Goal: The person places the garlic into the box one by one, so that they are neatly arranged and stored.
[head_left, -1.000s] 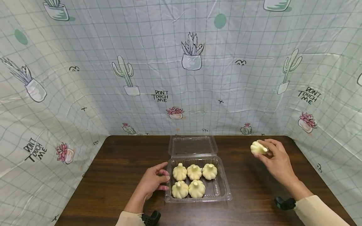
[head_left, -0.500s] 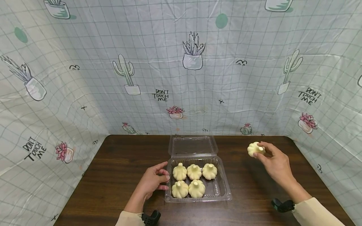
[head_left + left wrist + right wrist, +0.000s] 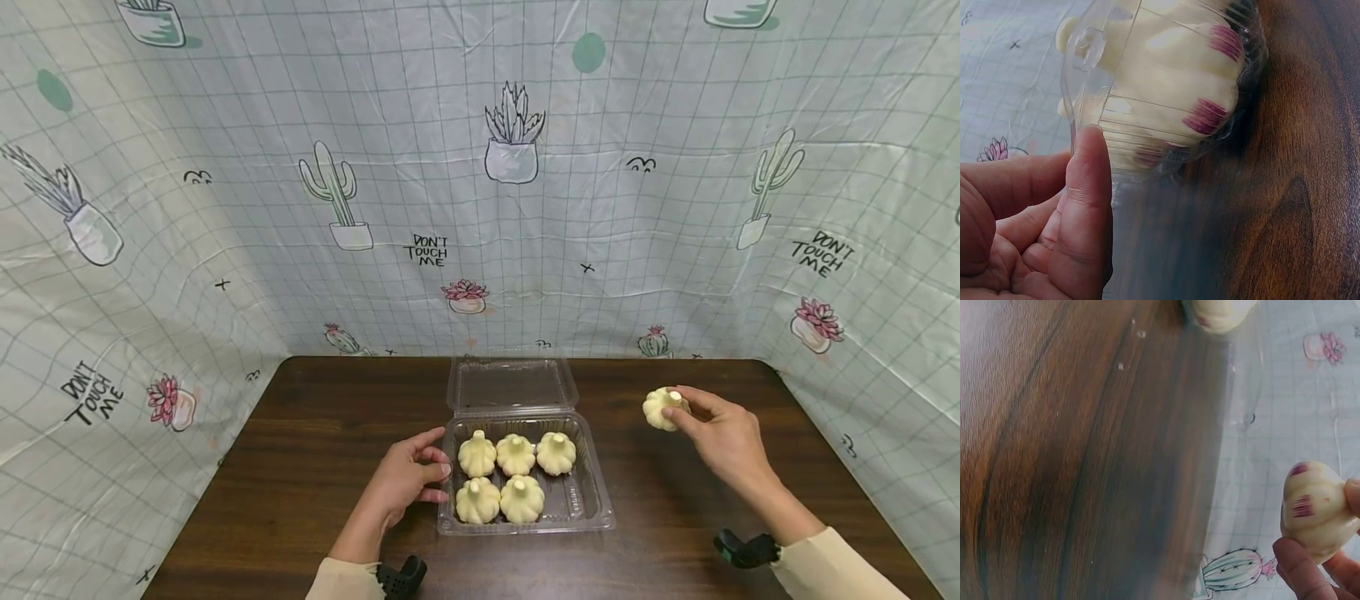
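Note:
My right hand (image 3: 723, 437) pinches a garlic bulb (image 3: 660, 408) between thumb and fingers, raised over the table to the right of a clear plastic clamshell box (image 3: 596, 525). In the right wrist view this garlic bulb (image 3: 1313, 509) is cream with purple streaks. Several more garlic bulbs sit in the box, three in the far row, among them a far-right one (image 3: 556, 454), and two in the near row, among them a near-left one (image 3: 477, 501). The near right corner of the box is bare. My left hand (image 3: 408, 471) holds the box's left rim, its fingertips (image 3: 1090, 140) at the plastic edge.
The box's lid (image 3: 513, 387) lies hinged back behind it. All stands on a dark wooden table (image 3: 315, 433). A printed cactus-pattern curtain (image 3: 510, 250) encloses the table's back and sides. Each wrist wears a black strapped device, such as the right one (image 3: 746, 550).
My right hand has moved left and toward me with the garlic bulb, nearer the box, and the bulb's stem has turned more upward. The left hand and the box have stayed in place.

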The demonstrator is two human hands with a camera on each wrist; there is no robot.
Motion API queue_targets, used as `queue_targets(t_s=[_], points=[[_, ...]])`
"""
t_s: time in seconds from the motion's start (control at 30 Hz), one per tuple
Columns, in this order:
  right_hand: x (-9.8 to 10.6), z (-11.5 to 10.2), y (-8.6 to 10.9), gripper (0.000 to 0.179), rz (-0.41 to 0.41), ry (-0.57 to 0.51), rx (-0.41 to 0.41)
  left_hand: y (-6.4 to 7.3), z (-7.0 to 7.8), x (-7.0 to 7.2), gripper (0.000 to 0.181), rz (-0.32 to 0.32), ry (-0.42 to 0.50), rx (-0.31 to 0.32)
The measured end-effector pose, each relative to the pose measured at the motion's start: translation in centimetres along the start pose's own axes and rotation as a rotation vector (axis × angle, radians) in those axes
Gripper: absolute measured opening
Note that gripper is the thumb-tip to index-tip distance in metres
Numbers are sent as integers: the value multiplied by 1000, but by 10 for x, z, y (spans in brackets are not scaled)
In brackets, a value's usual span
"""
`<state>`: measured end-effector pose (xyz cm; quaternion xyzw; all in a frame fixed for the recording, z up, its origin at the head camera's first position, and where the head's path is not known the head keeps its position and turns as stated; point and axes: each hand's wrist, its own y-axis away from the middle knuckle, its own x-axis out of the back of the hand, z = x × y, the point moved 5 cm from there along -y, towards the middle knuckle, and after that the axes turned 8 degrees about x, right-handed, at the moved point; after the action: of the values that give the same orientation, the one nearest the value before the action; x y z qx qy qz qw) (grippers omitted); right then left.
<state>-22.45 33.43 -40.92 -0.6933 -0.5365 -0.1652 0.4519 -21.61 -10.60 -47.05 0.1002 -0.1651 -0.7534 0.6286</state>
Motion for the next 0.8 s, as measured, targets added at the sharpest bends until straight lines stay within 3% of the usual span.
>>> queue_targets(t_s=[0.8], points=[[-12, -25, 13, 45, -137, -92, -37, 1, 0, -1, 64, 4, -12, -9]])
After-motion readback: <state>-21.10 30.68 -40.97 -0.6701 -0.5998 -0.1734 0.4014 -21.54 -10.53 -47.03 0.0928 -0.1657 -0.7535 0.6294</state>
